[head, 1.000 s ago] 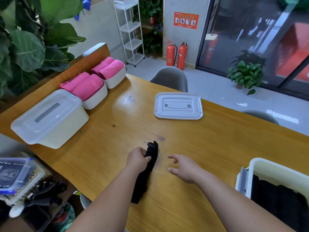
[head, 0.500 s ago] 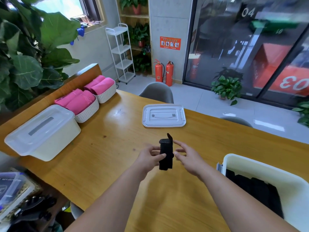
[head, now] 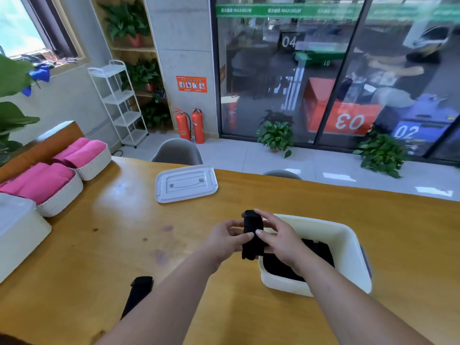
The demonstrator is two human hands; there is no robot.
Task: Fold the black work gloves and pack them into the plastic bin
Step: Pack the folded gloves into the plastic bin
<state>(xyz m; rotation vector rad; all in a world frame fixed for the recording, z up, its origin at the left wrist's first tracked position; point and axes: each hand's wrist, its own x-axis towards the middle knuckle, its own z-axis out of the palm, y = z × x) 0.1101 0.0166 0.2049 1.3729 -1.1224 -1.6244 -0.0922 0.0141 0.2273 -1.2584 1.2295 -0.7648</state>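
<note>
I hold a folded black work glove (head: 251,230) upright in the air, just over the left rim of the white plastic bin (head: 348,242). My left hand (head: 227,239) pinches it from the left and my right hand (head: 278,239) pinches it from the right, fingertips almost meeting. Black gloves (head: 318,250) lie inside the bin, partly hidden by my right wrist. Another black glove (head: 138,292) lies flat on the wooden table (head: 112,245) near the front edge, under my left forearm.
The bin's white lid (head: 185,184) lies flat further back on the table. Two white baskets (head: 64,197) of pink rolled cloth and a closed white box (head: 17,232) stand along the left side. Grey chairs (head: 178,151) sit behind the table's far edge.
Both hands lifted the glove off the table, folded it shorter, and carried it to the right over the bin's left rim. The view turned right, so the bin now sits in front of me.
</note>
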